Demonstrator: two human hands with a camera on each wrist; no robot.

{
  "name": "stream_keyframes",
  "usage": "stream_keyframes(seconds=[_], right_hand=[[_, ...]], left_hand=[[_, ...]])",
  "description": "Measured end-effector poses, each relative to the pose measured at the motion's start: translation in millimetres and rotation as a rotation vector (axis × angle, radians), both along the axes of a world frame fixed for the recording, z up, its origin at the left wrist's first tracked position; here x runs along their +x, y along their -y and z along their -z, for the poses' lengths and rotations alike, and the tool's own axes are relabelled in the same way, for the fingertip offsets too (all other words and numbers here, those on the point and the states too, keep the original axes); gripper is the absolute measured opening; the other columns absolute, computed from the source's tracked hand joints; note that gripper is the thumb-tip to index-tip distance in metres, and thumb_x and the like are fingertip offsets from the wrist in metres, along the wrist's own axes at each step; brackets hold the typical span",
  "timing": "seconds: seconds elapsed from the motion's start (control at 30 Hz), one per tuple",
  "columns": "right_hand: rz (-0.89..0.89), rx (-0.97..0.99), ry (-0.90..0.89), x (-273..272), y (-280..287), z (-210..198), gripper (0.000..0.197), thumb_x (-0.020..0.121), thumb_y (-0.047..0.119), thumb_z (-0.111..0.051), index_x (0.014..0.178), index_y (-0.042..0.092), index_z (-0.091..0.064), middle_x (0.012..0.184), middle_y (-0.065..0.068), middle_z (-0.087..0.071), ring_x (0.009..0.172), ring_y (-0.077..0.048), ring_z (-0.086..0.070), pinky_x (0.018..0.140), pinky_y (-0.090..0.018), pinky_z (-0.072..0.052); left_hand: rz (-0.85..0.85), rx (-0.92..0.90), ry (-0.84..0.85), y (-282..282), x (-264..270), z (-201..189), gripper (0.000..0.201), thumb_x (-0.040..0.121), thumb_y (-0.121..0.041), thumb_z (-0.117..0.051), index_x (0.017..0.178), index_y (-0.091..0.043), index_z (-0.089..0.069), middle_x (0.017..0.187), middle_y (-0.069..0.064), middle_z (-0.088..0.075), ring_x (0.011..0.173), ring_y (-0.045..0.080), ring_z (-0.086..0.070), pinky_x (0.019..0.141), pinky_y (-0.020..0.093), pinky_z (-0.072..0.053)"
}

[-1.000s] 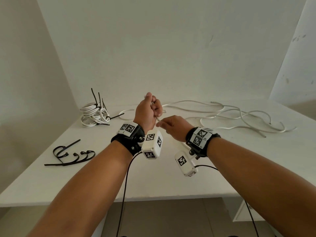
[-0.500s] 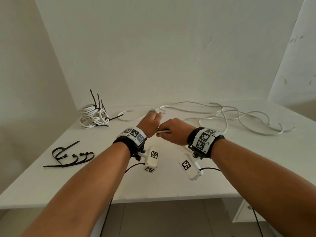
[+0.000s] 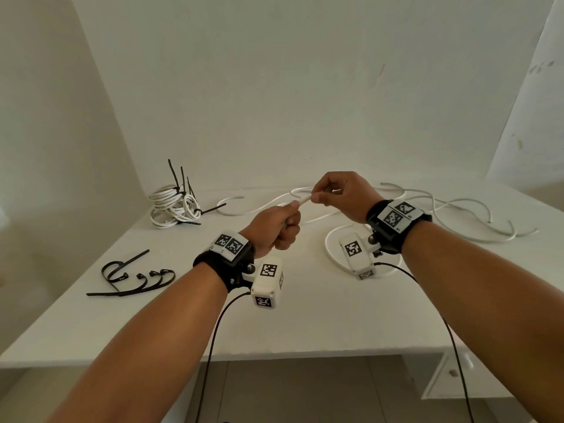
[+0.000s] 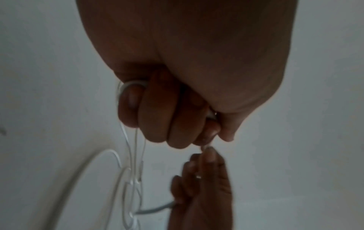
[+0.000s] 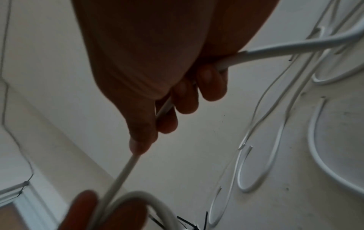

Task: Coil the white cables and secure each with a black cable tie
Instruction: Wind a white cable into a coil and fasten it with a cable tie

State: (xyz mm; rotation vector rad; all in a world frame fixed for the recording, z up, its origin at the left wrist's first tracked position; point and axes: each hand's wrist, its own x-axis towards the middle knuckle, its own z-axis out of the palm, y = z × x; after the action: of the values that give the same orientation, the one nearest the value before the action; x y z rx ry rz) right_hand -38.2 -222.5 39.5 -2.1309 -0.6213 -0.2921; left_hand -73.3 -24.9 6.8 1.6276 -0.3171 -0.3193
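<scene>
My left hand [image 3: 279, 222] is a fist above the table, gripping a white cable [image 3: 303, 201] that loops around its fingers [image 4: 133, 102]. Just to its right and a bit higher, my right hand [image 3: 335, 193] pinches the same cable [image 5: 126, 169] between thumb and fingers; the cable runs on through its palm [image 5: 275, 49] toward the table. A short taut stretch joins the two hands. Loose black cable ties [image 3: 134, 277] lie at the left of the table. Coiled white cables [image 3: 172, 206] bound with black ties sit at the back left.
Several loose white cables [image 3: 451, 209] sprawl over the back right of the white table [image 3: 305, 325]. One cable loop [image 3: 331, 248] lies under my right wrist. Walls close the table in behind and at the left. A white drawer unit [image 3: 451, 377] stands below the front right edge.
My right hand has risen and moved away to the right, drawing cable out. My left hand has dropped lower and turned, still gripping the cable.
</scene>
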Motion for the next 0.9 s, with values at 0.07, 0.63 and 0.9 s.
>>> stream_keyframes(seconds=[0.07, 0.63, 0.9], right_hand=[[0.001, 0.027, -0.023, 0, 2, 2, 0.006, 0.087, 0.033, -0.073, 0.084, 0.028, -0.074, 0.064, 0.009, -0.062, 0.053, -0.002, -0.045, 0.057, -0.018, -0.039], [-0.014, -0.046, -0.212, -26, -39, 30, 0.042, 0.102, 0.033, -0.043, 0.064, 0.018, -0.052, 0.054, 0.009, -0.052, 0.043, -0.007, -0.041, 0.047, -0.022, -0.04], [0.007, -0.398, -0.01, -27, -49, 43, 0.036, 0.103, 0.034, -0.043, 0.093, 0.007, -0.066, 0.071, -0.003, -0.062, 0.063, -0.015, -0.054, 0.061, -0.03, -0.04]], left_hand=[[0.028, -0.081, -0.035, 1, -2, -4, 0.047, 0.105, -0.041, -0.025, 0.064, -0.019, -0.03, 0.047, -0.008, -0.02, 0.039, 0.007, -0.015, 0.042, 0.022, -0.013], [0.106, -0.721, -0.031, 14, -2, -31, 0.036, 0.1, -0.039, -0.035, 0.073, -0.016, -0.043, 0.052, -0.005, -0.032, 0.042, 0.01, -0.024, 0.048, 0.023, -0.029], [-0.364, -0.192, 0.361, 23, 15, -18, 0.025, 0.106, -0.022, -0.026, 0.082, -0.015, -0.033, 0.058, -0.004, -0.033, 0.048, 0.009, -0.029, 0.048, 0.02, -0.027]])
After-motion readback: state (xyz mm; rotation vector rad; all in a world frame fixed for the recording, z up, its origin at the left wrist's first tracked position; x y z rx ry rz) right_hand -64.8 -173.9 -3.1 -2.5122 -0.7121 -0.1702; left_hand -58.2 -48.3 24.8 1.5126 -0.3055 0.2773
